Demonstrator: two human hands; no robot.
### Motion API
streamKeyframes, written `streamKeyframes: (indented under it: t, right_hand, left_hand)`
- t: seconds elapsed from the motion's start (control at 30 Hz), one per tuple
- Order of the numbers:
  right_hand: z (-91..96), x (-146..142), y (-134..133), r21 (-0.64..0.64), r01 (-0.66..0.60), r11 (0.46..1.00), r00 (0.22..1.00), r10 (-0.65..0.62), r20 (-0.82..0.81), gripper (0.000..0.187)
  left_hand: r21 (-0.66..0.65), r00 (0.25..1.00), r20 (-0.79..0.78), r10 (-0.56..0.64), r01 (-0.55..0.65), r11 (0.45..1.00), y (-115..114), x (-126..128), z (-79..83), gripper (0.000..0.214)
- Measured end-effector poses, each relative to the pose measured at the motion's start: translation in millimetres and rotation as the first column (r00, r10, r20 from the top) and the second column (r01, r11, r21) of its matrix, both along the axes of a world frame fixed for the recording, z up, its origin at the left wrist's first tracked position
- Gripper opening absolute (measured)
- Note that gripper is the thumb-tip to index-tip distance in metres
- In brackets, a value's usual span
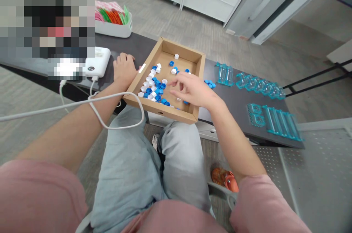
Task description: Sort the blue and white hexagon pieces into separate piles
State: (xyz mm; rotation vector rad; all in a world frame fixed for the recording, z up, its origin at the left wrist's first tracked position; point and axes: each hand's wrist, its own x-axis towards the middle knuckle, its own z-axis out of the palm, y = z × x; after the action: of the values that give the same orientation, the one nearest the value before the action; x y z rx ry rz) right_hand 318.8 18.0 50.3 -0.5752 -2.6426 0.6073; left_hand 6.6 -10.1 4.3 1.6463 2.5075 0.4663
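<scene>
A shallow cardboard box [150,106] sits near the front edge of the dark table, jutting toward my lap. Inside it, small white caps [164,82] and blue caps [158,97], roughly hexagonal, are heaped mostly to the left, with a few scattered farther back. My right hand [188,88] hovers over the right half of the box, fingers bent and apart, with nothing visible in them; some caps are hidden beneath it. My left hand [125,67] lies on the table against the box's left wall, holding nothing visible, its fingers loosely bent.
Several blue pieces [209,84] lie right of the box. Farther right are clear teal plastic parts [225,74] in rows. A white power bank [98,62] with a white cable [68,106] is at left; the cable crosses my left forearm. Behind stands a white bin [114,29] of colourful strips.
</scene>
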Motion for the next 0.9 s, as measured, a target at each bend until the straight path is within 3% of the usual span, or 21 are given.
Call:
streamKeyframes:
  t: [0.1, 0.17, 0.33, 0.5, 0.6, 0.73, 0.8, 0.9]
  right_hand:
    - [-7.3, -48.9, 7.8, -0.058, -0.063, 0.996, 0.96, 0.076, 0.269, 0.018]
    - [-17.0, -63.0, 11.7, -0.068, -0.064, 0.996, 0.935, 0.084, 0.344, 0.014]
    - [-26.6, -57.4, 11.4, -0.044, -0.063, 0.997, 0.949, 0.073, 0.306, 0.013]
    - [-14.1, -40.1, 4.2, -0.117, 0.001, 0.993, 0.976, 0.024, 0.216, 0.018]
    - [0.9, -9.3, 5.1, -0.126, 0.069, 0.99, 0.996, -0.062, 0.059, 0.027]
    - [10.4, 67.8, 18.1, -0.046, 0.302, 0.952, 0.942, -0.306, -0.141, 0.037]
    - [3.1, 112.0, 27.1, -0.032, 0.434, 0.9, 0.881, -0.432, -0.194, 0.042]
    - [-22.8, 167.4, 37.5, -0.05, 0.575, 0.817, 0.79, -0.57, -0.227, 0.044]
  left_hand:
    - [0.03, 1.0, 0.007, 0.009, -0.009, 0.999, 1.5, -1.6, -5.3, 0.065]
    - [0.052, 1.0, 0.017, 0.005, -0.006, 0.999, 4.0, -4.6, -10.5, 0.065]
    - [0.062, 1.0, 0.028, -0.014, 0.012, 0.998, 9.3, -11.9, -18.4, 0.07]
    - [0.064, 0.998, 0.054, -0.024, 0.02, 0.998, 8.1, -11.5, -16.9, 0.074]
    - [0.066, 0.998, 0.059, -0.022, 0.018, 0.998, 5.5, -9.5, -13.3, 0.073]
    - [0.022, 0.999, 0.034, -0.028, 0.027, 0.999, 1.7, -4.8, -5.0, 0.068]
    - [0.001, 0.999, 0.02, -0.027, 0.027, 1.0, 0.6, -2.5, -1.6, 0.068]
    - [0.0, 1.0, 0.003, -0.009, 0.009, 1.0, 0.5, -1.2, -0.8, 0.064]
